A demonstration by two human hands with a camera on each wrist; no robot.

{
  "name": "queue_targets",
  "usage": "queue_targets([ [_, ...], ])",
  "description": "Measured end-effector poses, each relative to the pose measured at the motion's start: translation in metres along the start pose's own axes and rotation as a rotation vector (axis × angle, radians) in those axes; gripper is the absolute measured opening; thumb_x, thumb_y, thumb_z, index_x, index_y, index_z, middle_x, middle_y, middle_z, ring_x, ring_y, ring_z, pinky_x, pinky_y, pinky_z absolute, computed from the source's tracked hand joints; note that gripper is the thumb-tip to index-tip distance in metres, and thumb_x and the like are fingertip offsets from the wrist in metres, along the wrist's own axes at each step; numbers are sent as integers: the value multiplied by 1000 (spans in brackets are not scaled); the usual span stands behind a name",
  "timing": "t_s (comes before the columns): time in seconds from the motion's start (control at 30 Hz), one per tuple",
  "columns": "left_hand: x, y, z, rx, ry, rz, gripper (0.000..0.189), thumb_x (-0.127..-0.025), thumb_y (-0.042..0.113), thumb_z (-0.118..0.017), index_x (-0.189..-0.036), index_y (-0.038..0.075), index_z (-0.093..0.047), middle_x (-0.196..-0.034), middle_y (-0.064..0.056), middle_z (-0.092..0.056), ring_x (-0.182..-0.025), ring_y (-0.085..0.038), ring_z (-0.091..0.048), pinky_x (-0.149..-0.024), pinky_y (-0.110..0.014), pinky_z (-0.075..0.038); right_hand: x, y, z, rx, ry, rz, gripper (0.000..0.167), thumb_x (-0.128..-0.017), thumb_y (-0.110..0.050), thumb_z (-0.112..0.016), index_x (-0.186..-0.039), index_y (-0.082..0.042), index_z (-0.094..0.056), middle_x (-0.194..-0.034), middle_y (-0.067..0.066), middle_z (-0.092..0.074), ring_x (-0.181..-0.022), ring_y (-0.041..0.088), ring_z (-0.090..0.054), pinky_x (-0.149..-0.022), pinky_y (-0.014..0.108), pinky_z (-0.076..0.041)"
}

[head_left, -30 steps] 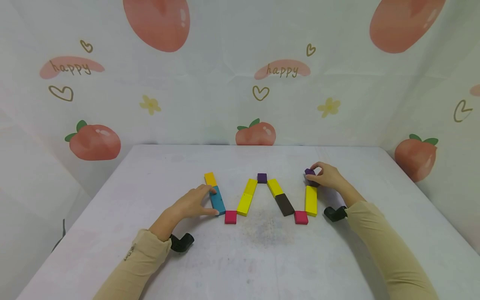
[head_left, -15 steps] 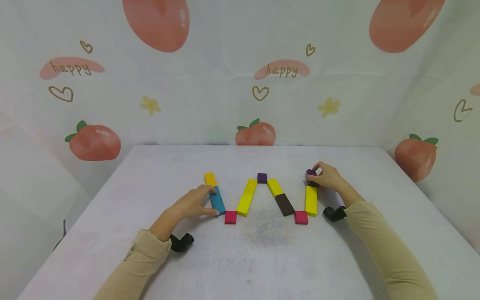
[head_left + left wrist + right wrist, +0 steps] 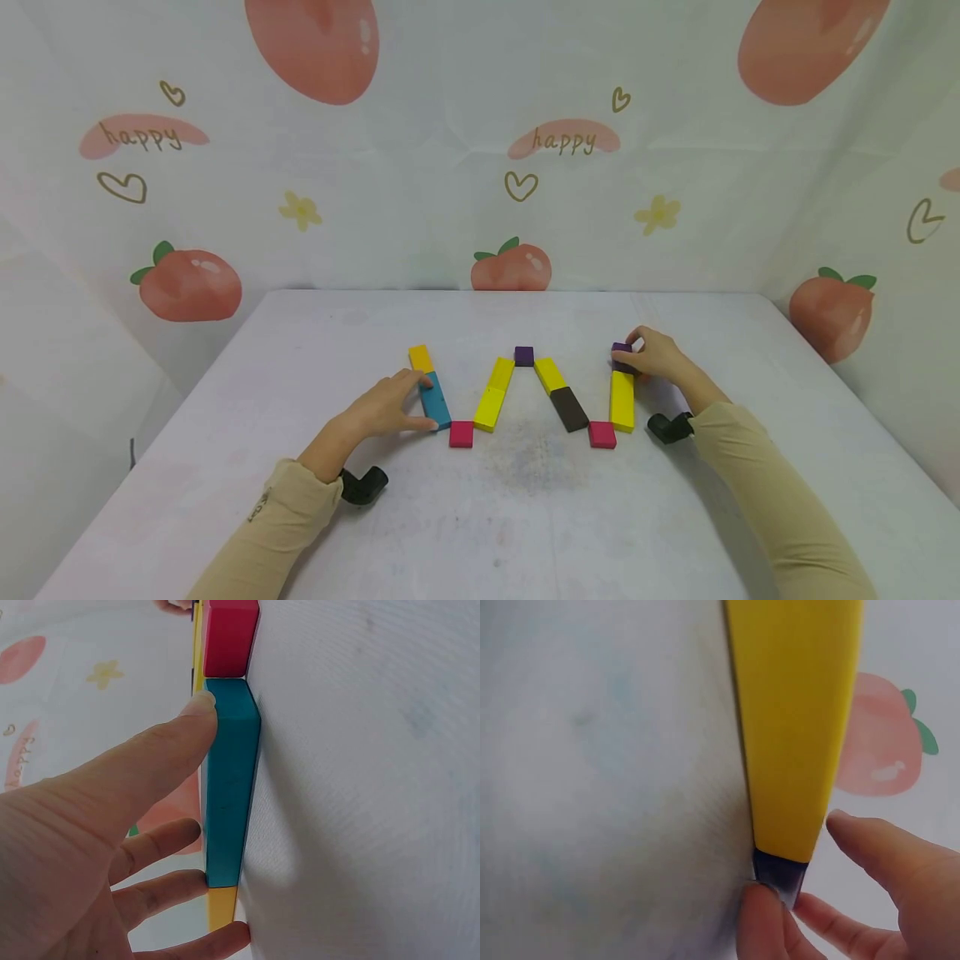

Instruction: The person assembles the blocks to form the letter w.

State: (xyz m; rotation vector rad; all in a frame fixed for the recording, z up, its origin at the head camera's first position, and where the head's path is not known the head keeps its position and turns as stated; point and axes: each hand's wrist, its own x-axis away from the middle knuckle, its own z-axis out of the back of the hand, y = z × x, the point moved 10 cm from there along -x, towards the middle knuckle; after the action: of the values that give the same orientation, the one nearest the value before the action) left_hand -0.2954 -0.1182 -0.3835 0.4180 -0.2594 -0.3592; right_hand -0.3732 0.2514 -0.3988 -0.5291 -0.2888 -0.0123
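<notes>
In the head view, my right hand (image 3: pixel 654 353) pinches a dark purple block (image 3: pixel 622 347) at the far end of an upright-running yellow block (image 3: pixel 622 402). The thumb covers part of it. The right wrist view has this purple block (image 3: pixel 780 874) right against the yellow block's end, with fingertips at its sides. My left hand (image 3: pixel 385 406) rests by a blue block (image 3: pixel 436 402), fingers loosely spread. Its thumb (image 3: pixel 196 709) touches the blue block's edge near a red block (image 3: pixel 231 637); other fingertips lie along the blue block and an orange-yellow block (image 3: pixel 222 907).
Between the hands, a zigzag row holds a red block (image 3: pixel 461 434), yellow blocks (image 3: pixel 495 394), a small purple block (image 3: pixel 524 357), a dark brown block (image 3: pixel 569 409) and another red block (image 3: pixel 602 434). Black wrist mounts (image 3: pixel 365 486) sit under both forearms. A printed cloth (image 3: pixel 420 167) hangs behind the white table.
The purple block in my right hand has turned from a tilt to line up with the yellow block and moved slightly toward it. My left hand has stayed in place.
</notes>
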Motion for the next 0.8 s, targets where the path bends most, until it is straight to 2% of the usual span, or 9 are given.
queue_targets([
  [0.17, 0, 0, 1, -1, -1, 2, 59, -79, 36, -73, -126, 8, -50, -135, -16, -48, -112, -32, -48, -103, -51, -40, 5, 2, 5, 0, -13, 10, 57, -92, -37, -55, -128, 4, -38, -112, 30, -55, -81, 25, -57, -78, 36, -54],
  [0.33, -1, 0, 1, -5, 0, -3, 60, -79, 37, -73, -126, 8, -50, -135, -17, -48, -113, -32, -48, -103, -51, -40, 8, 5, 10, 0, -25, 71, 55, -93, -34, -55, -131, 2, -40, -119, 32, -53, -88, 29, -58, -82, 41, -52],
  [0.5, -1, 0, 2, -8, 2, -4, 59, -79, 36, -73, -126, 7, -50, -134, -17, -48, -113, -32, -48, -103, -51, -40, 8, 8, 8, -4, -57, 101, 55, -92, -34, -57, -133, 0, -41, -120, 32, -52, -91, 30, -56, -81, 40, -51],
  [0.63, 0, 1, 2, -6, 2, -5, 59, -79, 36, -73, -126, 7, -50, -134, -17, -48, -113, -32, -48, -103, -51, -40, 7, 9, 7, -4, -59, 104, 55, -91, -34, -58, -131, 0, -43, -118, 31, -52, -91, 31, -55, -79, 38, -51],
  [0.8, 0, 1, 2, -7, 1, -8, 59, -79, 36, -73, -125, 7, -50, -134, -17, -48, -112, -32, -48, -103, -51, -40, 7, 9, 7, 0, -55, 97, 55, -90, -35, -58, -130, 0, -43, -119, 32, -51, -94, 33, -54, -80, 41, -51],
])
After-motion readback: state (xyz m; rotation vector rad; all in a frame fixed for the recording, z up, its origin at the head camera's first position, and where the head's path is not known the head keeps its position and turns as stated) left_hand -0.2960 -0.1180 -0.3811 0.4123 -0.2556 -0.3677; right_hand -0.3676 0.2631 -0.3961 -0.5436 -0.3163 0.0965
